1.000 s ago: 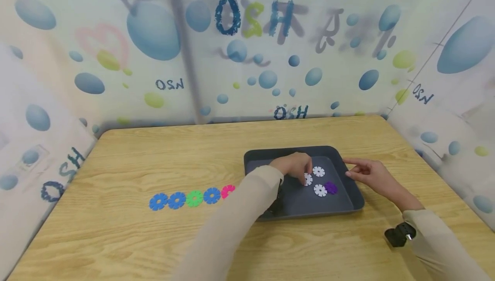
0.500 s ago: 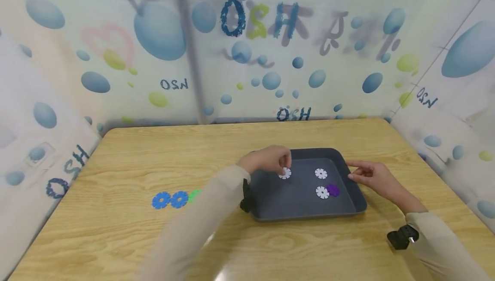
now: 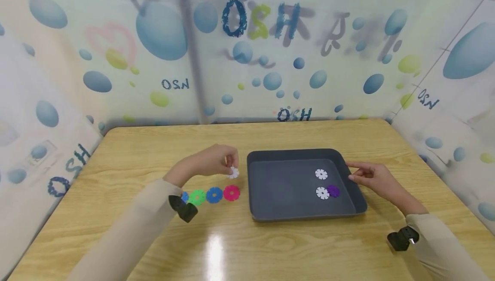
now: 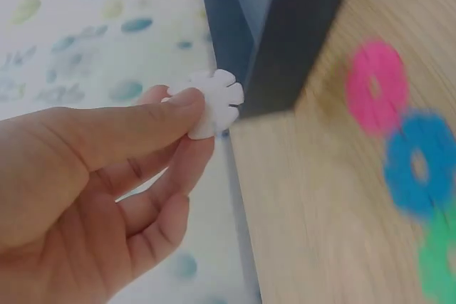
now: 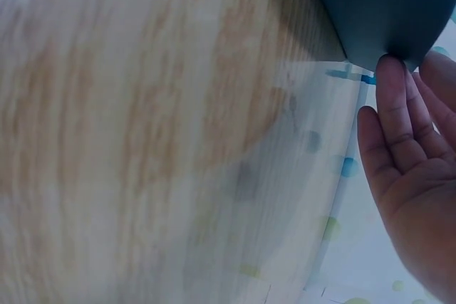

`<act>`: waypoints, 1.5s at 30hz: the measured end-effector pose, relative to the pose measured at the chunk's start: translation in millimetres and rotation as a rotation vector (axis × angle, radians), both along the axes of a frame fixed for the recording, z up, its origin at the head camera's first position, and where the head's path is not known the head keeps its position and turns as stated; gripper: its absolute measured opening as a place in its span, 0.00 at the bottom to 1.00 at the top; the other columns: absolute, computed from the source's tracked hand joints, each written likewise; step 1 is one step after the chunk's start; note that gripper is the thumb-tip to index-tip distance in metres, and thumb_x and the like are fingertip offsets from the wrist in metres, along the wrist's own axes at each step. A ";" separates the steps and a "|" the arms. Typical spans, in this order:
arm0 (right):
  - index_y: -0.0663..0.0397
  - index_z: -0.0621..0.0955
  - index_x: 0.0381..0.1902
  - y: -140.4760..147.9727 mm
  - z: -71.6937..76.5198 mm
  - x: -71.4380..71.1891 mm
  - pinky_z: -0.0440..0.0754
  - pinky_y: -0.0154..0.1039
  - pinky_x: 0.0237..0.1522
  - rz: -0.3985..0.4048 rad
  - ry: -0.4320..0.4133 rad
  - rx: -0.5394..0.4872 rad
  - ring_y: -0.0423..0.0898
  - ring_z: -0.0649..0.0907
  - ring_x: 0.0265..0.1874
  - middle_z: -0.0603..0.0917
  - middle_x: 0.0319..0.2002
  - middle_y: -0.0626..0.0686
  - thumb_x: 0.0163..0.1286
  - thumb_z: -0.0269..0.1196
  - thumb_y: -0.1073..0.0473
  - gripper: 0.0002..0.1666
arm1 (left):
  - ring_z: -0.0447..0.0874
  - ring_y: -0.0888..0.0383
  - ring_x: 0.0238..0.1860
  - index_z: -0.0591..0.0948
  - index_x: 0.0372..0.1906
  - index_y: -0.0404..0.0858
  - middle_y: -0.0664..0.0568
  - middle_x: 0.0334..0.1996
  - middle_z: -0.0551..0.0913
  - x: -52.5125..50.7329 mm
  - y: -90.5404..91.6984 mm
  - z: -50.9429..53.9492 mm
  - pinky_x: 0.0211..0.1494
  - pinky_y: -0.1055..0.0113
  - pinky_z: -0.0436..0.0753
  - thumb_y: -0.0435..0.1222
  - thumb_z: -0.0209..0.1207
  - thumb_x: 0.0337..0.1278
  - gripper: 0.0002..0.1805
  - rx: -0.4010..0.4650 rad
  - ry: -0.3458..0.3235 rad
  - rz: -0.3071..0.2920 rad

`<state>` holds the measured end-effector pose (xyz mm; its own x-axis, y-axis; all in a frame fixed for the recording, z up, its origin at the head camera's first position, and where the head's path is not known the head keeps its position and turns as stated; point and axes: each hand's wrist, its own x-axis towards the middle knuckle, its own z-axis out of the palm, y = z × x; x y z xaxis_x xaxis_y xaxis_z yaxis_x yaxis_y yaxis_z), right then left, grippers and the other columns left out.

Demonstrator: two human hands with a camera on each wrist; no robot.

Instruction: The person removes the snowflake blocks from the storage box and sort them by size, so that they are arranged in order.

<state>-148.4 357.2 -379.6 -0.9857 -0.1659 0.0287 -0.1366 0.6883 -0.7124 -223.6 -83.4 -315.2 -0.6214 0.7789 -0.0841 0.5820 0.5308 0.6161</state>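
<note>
My left hand [image 3: 210,160] pinches a white snowflake disc [image 4: 217,101] between thumb and fingers. The hand is above the table, just left of the dark grey tray [image 3: 253,186]. Below it lies a row of notched discs: a pink disc [image 3: 232,193], a blue disc [image 3: 214,195] and a green disc [image 3: 197,197]. Another blue disc [image 3: 185,197] is partly covered by the wrist camera. Inside the tray are two white discs, one upper [image 3: 321,174] and one lower [image 3: 322,193], the latter touching a purple disc [image 3: 333,191]. My right hand [image 3: 373,178] touches the tray's right side with fairly straight fingers.
The wooden table [image 3: 290,251] meets a patterned wall covering [image 3: 251,70] at its far edge, with more covering on both sides. The tray has raised walls. Black wrist cameras sit on the left wrist [image 3: 183,209] and right wrist [image 3: 403,238].
My left hand has picked up a white disc from the tray and carried it left, past the tray's left wall, uncovering the pink disc. The right hand has stayed at the tray's side.
</note>
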 end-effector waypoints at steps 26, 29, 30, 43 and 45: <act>0.68 0.71 0.58 1.9 -1.2 1.7 0.74 0.34 0.25 -0.009 -0.009 0.009 0.39 0.80 0.26 0.82 0.30 0.55 0.65 0.60 0.58 0.28 | 0.73 0.61 0.30 0.77 0.31 0.35 0.53 0.27 0.76 33.9 -195.5 -37.6 0.34 0.66 0.76 0.29 0.64 0.47 0.07 -0.051 -0.180 0.246; 0.68 0.71 0.58 1.2 -1.3 1.7 0.74 0.34 0.26 -0.009 -0.011 0.010 0.40 0.80 0.26 0.82 0.30 0.55 0.65 0.60 0.58 0.28 | 0.73 0.60 0.30 0.76 0.32 0.33 0.53 0.28 0.76 35.0 -198.7 -42.1 0.33 0.67 0.76 0.29 0.64 0.47 0.08 -0.055 -0.178 0.271; 0.68 0.71 0.58 0.7 -1.3 1.7 0.74 0.34 0.26 -0.009 -0.011 0.009 0.40 0.80 0.26 0.82 0.30 0.55 0.65 0.60 0.58 0.28 | 0.73 0.60 0.30 0.76 0.33 0.33 0.53 0.28 0.76 35.4 -199.5 -43.5 0.33 0.67 0.76 0.29 0.64 0.47 0.09 -0.056 -0.176 0.277; 0.68 0.71 0.58 0.0 -0.6 2.8 0.75 0.35 0.26 -0.013 -0.013 -0.003 0.40 0.79 0.26 0.82 0.30 0.55 0.65 0.60 0.59 0.27 | 0.72 0.59 0.28 0.75 0.33 0.33 0.53 0.27 0.77 31.1 -204.9 -54.4 0.30 0.68 0.73 0.34 0.64 0.49 0.11 -0.057 -0.217 0.303; 0.68 0.71 0.58 -0.2 -0.3 3.0 0.75 0.35 0.26 -0.013 -0.013 -0.007 0.40 0.79 0.26 0.82 0.30 0.55 0.65 0.60 0.58 0.27 | 0.73 0.60 0.28 0.75 0.34 0.32 0.52 0.27 0.77 31.7 -203.4 -53.1 0.30 0.68 0.74 0.34 0.64 0.49 0.11 -0.053 -0.212 0.303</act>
<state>-145.3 357.0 -379.9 -0.9881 -0.1529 0.0167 -0.1181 0.6849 -0.7190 -191.9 -286.8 -368.3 -0.7877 0.5531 -0.2712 0.2554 0.6938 0.6733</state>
